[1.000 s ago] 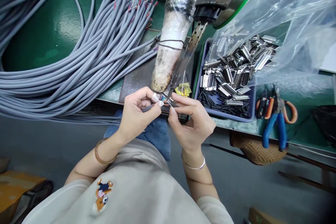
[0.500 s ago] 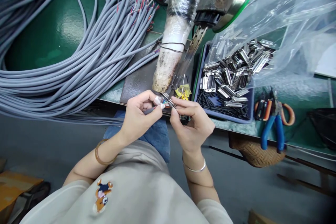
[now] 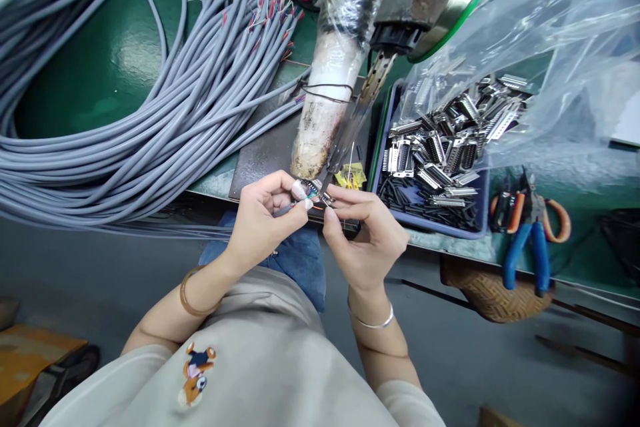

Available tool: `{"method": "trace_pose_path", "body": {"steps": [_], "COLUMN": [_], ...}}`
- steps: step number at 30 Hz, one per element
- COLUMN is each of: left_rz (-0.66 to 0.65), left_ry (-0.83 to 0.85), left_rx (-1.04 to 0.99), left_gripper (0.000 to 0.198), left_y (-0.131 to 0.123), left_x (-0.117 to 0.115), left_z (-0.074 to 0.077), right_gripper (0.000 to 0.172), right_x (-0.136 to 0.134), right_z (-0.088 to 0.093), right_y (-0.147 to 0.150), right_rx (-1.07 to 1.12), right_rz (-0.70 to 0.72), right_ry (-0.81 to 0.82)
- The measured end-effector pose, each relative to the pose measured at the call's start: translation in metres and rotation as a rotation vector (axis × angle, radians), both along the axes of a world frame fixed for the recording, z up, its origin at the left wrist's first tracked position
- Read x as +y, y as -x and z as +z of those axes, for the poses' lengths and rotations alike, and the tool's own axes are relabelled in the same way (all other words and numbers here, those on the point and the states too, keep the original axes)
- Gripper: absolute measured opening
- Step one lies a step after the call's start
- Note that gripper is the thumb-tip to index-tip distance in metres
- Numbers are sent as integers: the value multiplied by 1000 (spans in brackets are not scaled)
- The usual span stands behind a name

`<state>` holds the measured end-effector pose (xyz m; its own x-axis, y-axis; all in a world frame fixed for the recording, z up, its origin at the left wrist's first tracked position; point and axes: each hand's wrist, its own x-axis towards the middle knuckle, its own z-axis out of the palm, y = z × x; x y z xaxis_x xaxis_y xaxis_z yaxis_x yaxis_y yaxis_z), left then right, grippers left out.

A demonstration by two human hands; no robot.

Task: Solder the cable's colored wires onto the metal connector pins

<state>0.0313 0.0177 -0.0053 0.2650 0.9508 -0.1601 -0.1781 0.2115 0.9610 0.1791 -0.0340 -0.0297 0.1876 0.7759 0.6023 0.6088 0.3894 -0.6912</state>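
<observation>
My left hand (image 3: 263, 220) is closed in a pinch on the end of a grey cable (image 3: 283, 209), whose thin coloured wires fan out at the fingertips. Opposite it, my right hand (image 3: 367, 237) pinches a small metal connector (image 3: 324, 195) against those wires. Both hands meet at the front edge of the green bench, just under the tip of a wrapped soldering tool (image 3: 327, 97) that slopes down toward them. A thin solder wire (image 3: 351, 159) stands just beyond the connector.
A big bundle of grey cables (image 3: 150, 113) with stripped ends covers the left of the bench. A blue tray (image 3: 477, 230) holds several metal connectors under a clear plastic bag (image 3: 550, 33). Blue and orange pliers (image 3: 530, 233) lie at the right. A dark metal plate (image 3: 265, 150) sits behind my hands.
The hands stay pinched together at the tool's tip; the connector has shifted slightly between the fingertips. The view has drifted a little.
</observation>
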Motion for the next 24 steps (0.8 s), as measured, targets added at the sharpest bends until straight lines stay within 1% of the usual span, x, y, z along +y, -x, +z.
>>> {"method": "trace_pose_path", "body": {"steps": [4, 9, 11, 16, 20, 24], "left_rz": [-52, -71, -68, -40, -54, -95], "left_ry": [65, 78, 79, 45, 76, 143], "left_rx": [-66, -75, -70, -70, -85, -107], "left_gripper": [25, 31, 31, 26, 28, 33], "left_y": [1, 1, 1, 2, 3, 5], "left_x": [3, 3, 3, 2, 4, 5], "left_z": [-1, 1, 1, 1, 2, 0], "right_gripper": [16, 15, 15, 18, 18, 14], "right_x": [-1, -2, -2, 2, 3, 1], "right_z": [-4, -3, -2, 2, 4, 2], "right_y": [-1, -2, -2, -1, 0, -2], "right_rx": [58, 88, 96, 26, 24, 113], "right_rz": [20, 19, 19, 5, -4, 11], "right_ry": [39, 53, 63, 13, -22, 74]}}
